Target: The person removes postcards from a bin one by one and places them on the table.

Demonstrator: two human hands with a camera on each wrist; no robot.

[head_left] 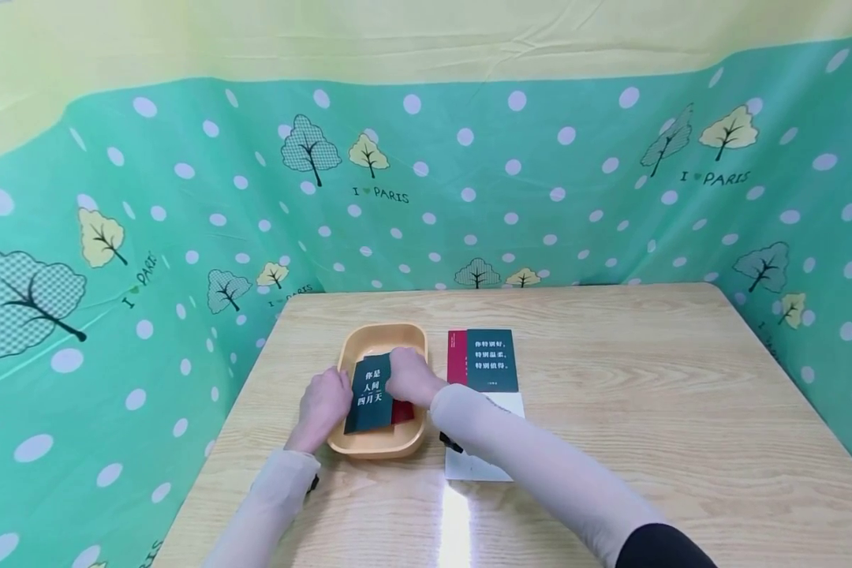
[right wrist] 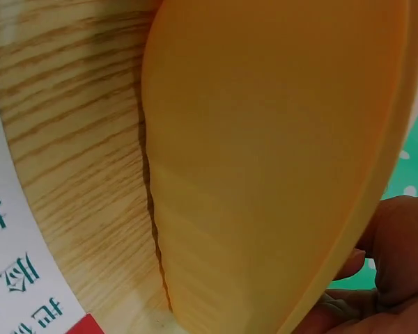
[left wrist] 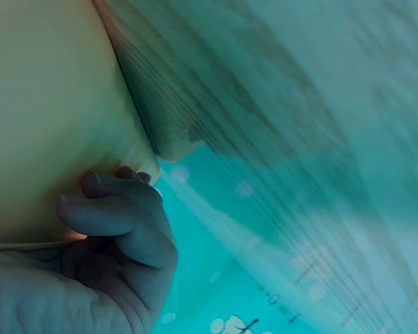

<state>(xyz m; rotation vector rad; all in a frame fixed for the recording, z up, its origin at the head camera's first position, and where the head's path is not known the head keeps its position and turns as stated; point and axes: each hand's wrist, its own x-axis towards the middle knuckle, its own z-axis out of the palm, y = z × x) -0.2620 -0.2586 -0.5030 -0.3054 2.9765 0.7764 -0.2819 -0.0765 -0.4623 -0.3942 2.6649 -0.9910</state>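
The orange tub [head_left: 376, 448] is held at its left rim by the left grip [head_left: 325, 401]. In it, a green card [head_left: 368, 397] is touched by the right grip [head_left: 410, 379]; if it is pinched cannot be told. More cards [head_left: 493, 363] are laid nearby on the counter [head_left: 646, 379]

Tub [head_left: 376, 452]: cut off in both wrist views.
Red card [head_left: 403, 412] in the tub: mostly hidden under a green card [head_left: 369, 394].
Right grip [head_left: 412, 379]: fingertips out of sight from the head.
Left grip [head_left: 326, 398]: cut off in its wrist view.
White card [head_left: 472, 467]: partly hidden behind the right sleeve [head_left: 539, 472].
Other green card [head_left: 493, 359]: bottom print too small to read.
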